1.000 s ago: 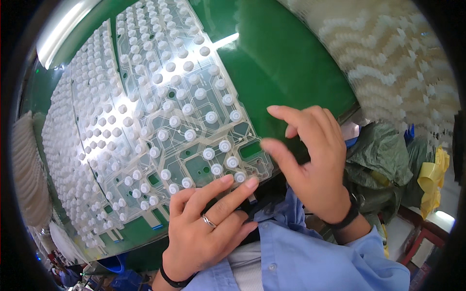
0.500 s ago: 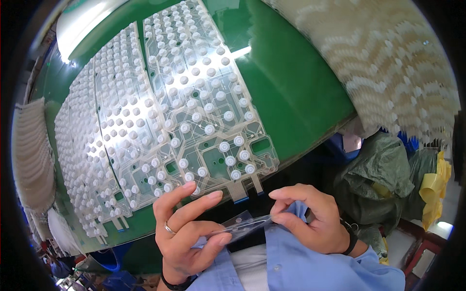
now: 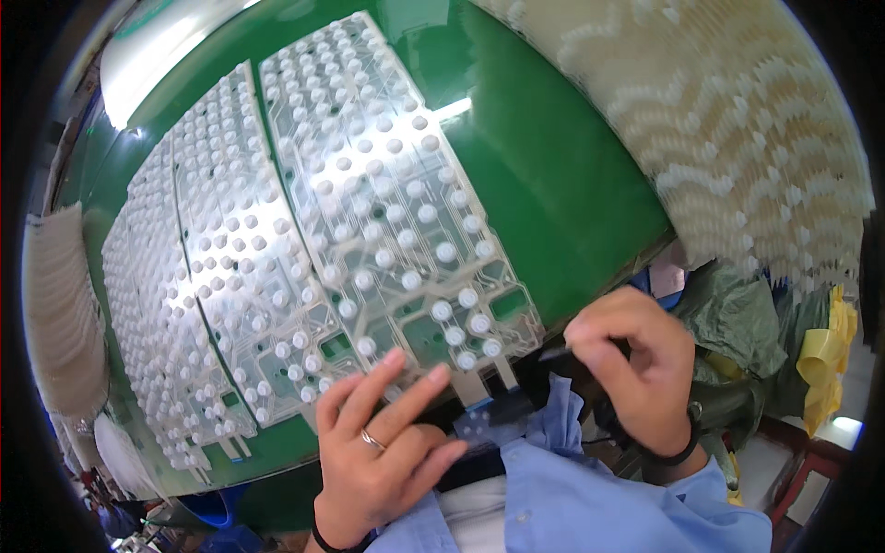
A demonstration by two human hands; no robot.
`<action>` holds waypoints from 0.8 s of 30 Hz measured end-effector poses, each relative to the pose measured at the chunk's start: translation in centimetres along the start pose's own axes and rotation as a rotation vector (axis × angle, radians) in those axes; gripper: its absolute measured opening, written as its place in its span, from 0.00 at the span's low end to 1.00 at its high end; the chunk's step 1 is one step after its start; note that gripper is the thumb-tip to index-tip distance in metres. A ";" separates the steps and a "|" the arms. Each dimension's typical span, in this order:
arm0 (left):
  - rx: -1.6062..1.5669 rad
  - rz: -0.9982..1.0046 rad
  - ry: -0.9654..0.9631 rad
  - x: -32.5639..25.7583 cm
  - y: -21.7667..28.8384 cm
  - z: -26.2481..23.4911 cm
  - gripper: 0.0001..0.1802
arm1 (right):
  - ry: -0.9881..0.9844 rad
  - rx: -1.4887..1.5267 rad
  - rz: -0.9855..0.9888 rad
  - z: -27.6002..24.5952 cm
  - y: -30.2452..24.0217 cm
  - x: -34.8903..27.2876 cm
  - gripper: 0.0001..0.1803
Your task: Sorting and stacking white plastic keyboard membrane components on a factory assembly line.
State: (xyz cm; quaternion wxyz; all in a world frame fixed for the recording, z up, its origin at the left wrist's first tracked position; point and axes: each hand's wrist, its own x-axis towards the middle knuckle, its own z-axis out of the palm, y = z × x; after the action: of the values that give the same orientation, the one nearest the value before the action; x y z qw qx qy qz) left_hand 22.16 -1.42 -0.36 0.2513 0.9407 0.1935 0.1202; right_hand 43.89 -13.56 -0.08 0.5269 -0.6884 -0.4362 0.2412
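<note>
Blue over white, black at both wrists.
A light blue shirt (image 3: 590,511) is hanging open over a white inner top (image 3: 475,516); a slim silver ring (image 3: 371,440) is circling one left-hand finger; dark wristbands (image 3: 684,452) are encircling both wrists.

Green table (image 3: 553,198), glossy top, surface visible toward 1 o'clock, light streak reflected near 12. On it: at least three clear circuit sheets with white domes, side by side, narrow gaps between. Nearest sheet (image 3: 407,238) at 11 o'clock, second sheet (image 3: 232,224) toward 10, third sheet (image 3: 150,304) at 9. Nearest one's flat tabs (image 3: 473,389) poke past table edge, 6 o'clock.
</note>
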 end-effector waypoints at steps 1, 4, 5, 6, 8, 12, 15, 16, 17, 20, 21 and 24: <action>0.012 0.043 -0.009 0.2 0.0 -0.1 0.12 | 0.004 -0.005 0.001 -0.1 0.0 0.8 0.07; -0.034 0.067 -0.063 -0.1 -0.3 0.0 0.11 | -0.008 -0.012 0.124 0.4 0.3 2.6 0.04; -0.045 0.065 -0.068 0.0 -0.4 0.1 0.11 | -0.008 -0.015 0.129 0.5 0.3 3.0 0.04; -0.057 0.062 -0.073 0.1 -0.5 0.2 0.12 | -0.046 -0.055 0.141 0.5 0.3 3.3 0.04; -0.057 0.066 -0.076 0.1 -0.7 0.3 0.12 | -0.068 -0.104 0.143 0.9 0.2 3.7 0.04; -0.042 0.092 -0.078 0.2 -0.9 0.4 0.12 | -0.070 -0.132 0.175 1.3 0.4 3.8 0.03; -0.003 0.077 -0.076 0.4 -0.6 0.1 0.12 | -0.078 -0.158 0.185 1.4 0.3 4.0 0.03; -0.005 0.074 -0.077 0.4 -0.6 0.1 0.12 | -0.087 -0.160 0.183 1.4 0.3 4.1 0.04; -0.005 0.074 -0.080 0.4 -0.6 0.1 0.13 | -0.096 -0.163 0.181 1.4 0.3 4.1 0.04; -0.005 0.075 -0.082 0.4 -0.7 0.2 0.13 | -0.098 -0.149 0.189 1.3 0.4 4.3 0.04; -0.002 0.076 -0.082 0.3 -0.6 0.2 0.13 | -0.100 -0.149 0.190 1.3 0.4 4.3 0.04; -0.001 0.080 -0.078 0.3 -0.7 0.2 0.13 | -0.101 -0.154 0.194 1.4 0.3 4.3 0.04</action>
State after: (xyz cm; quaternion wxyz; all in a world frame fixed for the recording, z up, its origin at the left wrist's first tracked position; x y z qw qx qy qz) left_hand 22.30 -0.84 -0.81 0.2543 0.9515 0.1457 0.0937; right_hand 45.08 -9.19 -0.26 0.4239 -0.7529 -0.4107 0.2910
